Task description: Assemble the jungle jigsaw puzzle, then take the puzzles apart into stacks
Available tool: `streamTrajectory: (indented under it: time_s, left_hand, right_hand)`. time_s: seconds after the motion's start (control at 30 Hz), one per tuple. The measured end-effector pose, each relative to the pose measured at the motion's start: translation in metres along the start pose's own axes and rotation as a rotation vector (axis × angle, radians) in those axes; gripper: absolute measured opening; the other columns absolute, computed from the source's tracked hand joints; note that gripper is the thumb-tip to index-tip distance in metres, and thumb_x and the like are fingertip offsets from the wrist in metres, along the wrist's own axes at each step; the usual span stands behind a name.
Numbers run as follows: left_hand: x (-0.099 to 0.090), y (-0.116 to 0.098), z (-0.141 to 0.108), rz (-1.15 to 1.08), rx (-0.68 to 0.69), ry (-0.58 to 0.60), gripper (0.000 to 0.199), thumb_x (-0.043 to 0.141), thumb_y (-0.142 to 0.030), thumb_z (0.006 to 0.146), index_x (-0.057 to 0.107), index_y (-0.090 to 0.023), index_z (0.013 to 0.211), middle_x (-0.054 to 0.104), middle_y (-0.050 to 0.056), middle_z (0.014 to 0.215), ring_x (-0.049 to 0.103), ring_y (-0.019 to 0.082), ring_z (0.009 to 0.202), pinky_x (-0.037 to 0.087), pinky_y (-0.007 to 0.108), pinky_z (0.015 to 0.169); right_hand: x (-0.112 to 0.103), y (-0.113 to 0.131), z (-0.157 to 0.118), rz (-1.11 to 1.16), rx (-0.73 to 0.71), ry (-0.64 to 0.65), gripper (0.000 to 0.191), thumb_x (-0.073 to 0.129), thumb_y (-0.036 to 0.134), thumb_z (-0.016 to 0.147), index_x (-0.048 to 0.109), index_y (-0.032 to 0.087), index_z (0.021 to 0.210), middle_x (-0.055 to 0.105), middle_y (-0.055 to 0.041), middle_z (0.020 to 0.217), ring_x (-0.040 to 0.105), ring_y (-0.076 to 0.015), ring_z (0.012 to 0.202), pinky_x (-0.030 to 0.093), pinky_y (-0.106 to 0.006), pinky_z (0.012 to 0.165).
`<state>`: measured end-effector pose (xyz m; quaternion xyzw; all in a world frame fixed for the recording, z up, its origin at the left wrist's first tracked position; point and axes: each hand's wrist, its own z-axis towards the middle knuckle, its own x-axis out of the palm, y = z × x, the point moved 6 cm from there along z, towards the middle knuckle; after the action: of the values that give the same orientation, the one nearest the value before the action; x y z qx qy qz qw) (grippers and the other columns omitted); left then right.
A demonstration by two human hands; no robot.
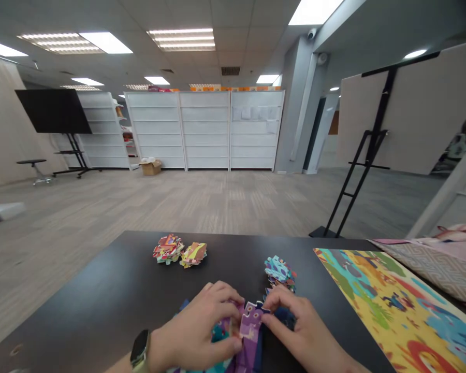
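Purple jigsaw pieces lie together near the front edge of the dark table, between my hands. My left hand, with a watch on its wrist, rests over teal and purple pieces, its thumb and fingers bent round a purple piece. Thumb and index finger of my right hand pinch the upper right corner of the purple and dark blue pieces. Beyond my right hand is a heap of blue pieces. Dark blue pieces beneath my right palm are partly hidden.
Two piles, red pieces and yellow pieces, sit at the table's back left. A colourful picture sheet lies at the right, beside a patterned bag. A black easel stand stands behind the table.
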<state>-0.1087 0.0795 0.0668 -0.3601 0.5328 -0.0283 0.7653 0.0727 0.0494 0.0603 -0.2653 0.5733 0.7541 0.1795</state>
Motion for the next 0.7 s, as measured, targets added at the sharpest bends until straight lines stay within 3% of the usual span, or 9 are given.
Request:
streamTrajectory:
  time_s: [0.1, 0.27, 0.4, 0.53, 0.7]
  left_hand:
    - [0.008, -0.003, 0.002, -0.056, -0.031, -0.06, 0.02, 0.072, -0.035, 0.088, 0.063, -0.022, 0.078, 0.064, 0.001, 0.118, 0.054, 0.023, 0.114, 0.04, 0.034, 0.101]
    - [0.015, -0.003, 0.005, -0.232, -0.014, -0.102, 0.017, 0.07, -0.029, 0.089, 0.062, -0.02, 0.077, 0.066, 0.004, 0.108, 0.058, 0.02, 0.104, 0.045, 0.029, 0.09]
    - [0.011, 0.006, 0.003, -0.304, -0.072, -0.218, 0.018, 0.066, -0.029, 0.091, 0.062, -0.019, 0.077, 0.065, 0.001, 0.087, 0.059, 0.017, 0.086, 0.042, 0.028, 0.081]
    - [0.014, 0.008, 0.0, -0.332, -0.127, -0.178, 0.019, 0.063, -0.036, 0.094, 0.068, -0.02, 0.086, 0.069, 0.002, 0.086, 0.061, 0.018, 0.086, 0.04, 0.028, 0.082]
    - [0.011, -0.004, -0.001, -0.24, 0.017, -0.102, 0.018, 0.056, -0.036, 0.093, 0.065, -0.021, 0.097, 0.067, 0.004, 0.096, 0.058, 0.02, 0.092, 0.041, 0.032, 0.09]
  right_hand:
    - [0.002, 0.0, 0.0, 0.087, 0.03, 0.022, 0.02, 0.059, 0.038, 0.093, 0.06, 0.019, 0.084, 0.064, -0.001, 0.084, 0.06, -0.0172, 0.081, 0.043, -0.029, 0.077]
    - [0.004, 0.0, 0.0, 0.379, 0.093, 0.081, 0.03, 0.06, 0.047, 0.089, 0.051, 0.02, 0.082, 0.057, 0.0002, 0.079, 0.055, -0.0162, 0.076, 0.043, -0.028, 0.071]
    - [0.005, 0.01, -0.005, 0.204, 0.054, 0.118, 0.019, 0.06, 0.037, 0.086, 0.052, 0.02, 0.08, 0.059, -0.0002, 0.079, 0.053, -0.0155, 0.074, 0.042, -0.026, 0.07]
    - [0.015, 0.012, -0.01, 0.071, 0.073, 0.187, 0.004, 0.057, 0.023, 0.082, 0.056, 0.021, 0.086, 0.067, -0.0007, 0.086, 0.057, -0.0147, 0.075, 0.042, -0.024, 0.068]
    - [0.021, 0.009, -0.012, 0.164, 0.054, 0.235, 0.026, 0.059, 0.019, 0.08, 0.056, 0.022, 0.106, 0.068, 0.0022, 0.081, 0.059, -0.0139, 0.071, 0.044, -0.023, 0.067]
